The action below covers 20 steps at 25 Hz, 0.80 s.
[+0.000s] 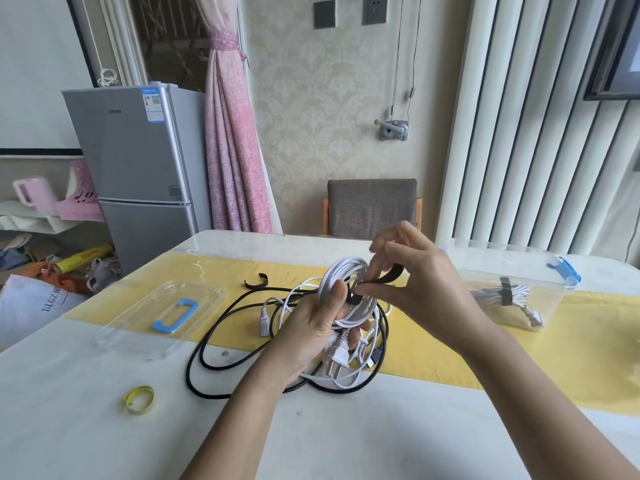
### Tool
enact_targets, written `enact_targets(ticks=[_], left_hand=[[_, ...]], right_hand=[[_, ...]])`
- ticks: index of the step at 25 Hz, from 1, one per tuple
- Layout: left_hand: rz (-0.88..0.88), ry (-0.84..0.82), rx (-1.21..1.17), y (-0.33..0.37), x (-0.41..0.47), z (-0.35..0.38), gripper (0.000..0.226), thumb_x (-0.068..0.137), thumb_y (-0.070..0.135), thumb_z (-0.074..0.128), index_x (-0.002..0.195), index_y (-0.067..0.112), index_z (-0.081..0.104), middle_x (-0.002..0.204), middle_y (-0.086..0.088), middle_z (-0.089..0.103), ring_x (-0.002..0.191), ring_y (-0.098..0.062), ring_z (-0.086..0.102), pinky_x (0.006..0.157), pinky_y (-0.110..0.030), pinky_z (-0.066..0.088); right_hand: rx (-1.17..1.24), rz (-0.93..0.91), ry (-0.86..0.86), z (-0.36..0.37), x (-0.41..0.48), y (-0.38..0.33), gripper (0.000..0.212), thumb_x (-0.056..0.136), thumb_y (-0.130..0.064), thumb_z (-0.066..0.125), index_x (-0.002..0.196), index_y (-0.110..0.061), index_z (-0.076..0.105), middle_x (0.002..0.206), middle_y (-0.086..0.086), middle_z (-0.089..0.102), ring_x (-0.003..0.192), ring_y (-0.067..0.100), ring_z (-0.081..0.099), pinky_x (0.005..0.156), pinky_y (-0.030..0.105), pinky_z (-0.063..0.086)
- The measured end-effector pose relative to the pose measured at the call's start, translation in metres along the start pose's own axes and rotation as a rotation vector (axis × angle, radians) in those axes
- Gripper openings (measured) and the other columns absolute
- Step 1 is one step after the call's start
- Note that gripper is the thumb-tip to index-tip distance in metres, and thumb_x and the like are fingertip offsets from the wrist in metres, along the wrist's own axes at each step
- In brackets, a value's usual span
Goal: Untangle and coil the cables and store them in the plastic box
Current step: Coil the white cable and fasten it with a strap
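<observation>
The plastic box [485, 261] holds a strapped cable bundle [498, 293]; left hand [311, 327] grips the white coil [341, 271], right hand [419, 275] pinches its strap [389, 277].

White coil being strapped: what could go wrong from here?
The black strap is pinched by the right hand; if it slips, the white coil in the left hand may spring loose. The plug hangs among loops of the black cable, so lifting the coil towards the plastic box could drag them.

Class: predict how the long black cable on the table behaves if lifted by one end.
The long black cable probably flops and trails, since it lies in loose curves. It likely snags the thin white cords crossing it.
</observation>
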<state>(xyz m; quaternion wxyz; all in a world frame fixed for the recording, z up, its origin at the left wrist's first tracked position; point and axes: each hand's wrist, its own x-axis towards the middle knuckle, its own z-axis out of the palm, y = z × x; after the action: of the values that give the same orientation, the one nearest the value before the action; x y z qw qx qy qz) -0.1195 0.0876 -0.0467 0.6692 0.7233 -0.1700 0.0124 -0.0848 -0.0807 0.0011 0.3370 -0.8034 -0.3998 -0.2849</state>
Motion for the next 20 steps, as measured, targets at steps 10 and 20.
enact_targets(ticks=[10, 20], left_hand=[[0.058, 0.064, 0.097, 0.001, 0.000, 0.001, 0.061, 0.082, 0.069, 0.046, 0.068, 0.011, 0.059, 0.055, -0.006, 0.056, 0.041, -0.014, 0.040, 0.041, -0.019, 0.032], [0.145, -0.004, 0.215, -0.003, 0.002, -0.001, 0.027, 0.089, 0.046, 0.053, 0.093, 0.026, 0.070, 0.080, 0.007, 0.070, 0.080, 0.000, 0.063, 0.074, -0.023, 0.052]], right_hand=[[-0.197, -0.232, 0.156, 0.014, -0.007, 0.004, 0.027, 0.088, -0.019, 0.064, 0.074, -0.009, 0.044, 0.116, 0.007, 0.063, 0.101, 0.016, 0.062, 0.072, 0.028, 0.051], [0.256, 0.286, -0.289, -0.016, 0.001, 0.003, 0.034, 0.068, -0.003, 0.081, 0.066, 0.002, 0.048, 0.079, -0.020, 0.069, 0.068, 0.002, 0.063, 0.061, 0.009, 0.044]])
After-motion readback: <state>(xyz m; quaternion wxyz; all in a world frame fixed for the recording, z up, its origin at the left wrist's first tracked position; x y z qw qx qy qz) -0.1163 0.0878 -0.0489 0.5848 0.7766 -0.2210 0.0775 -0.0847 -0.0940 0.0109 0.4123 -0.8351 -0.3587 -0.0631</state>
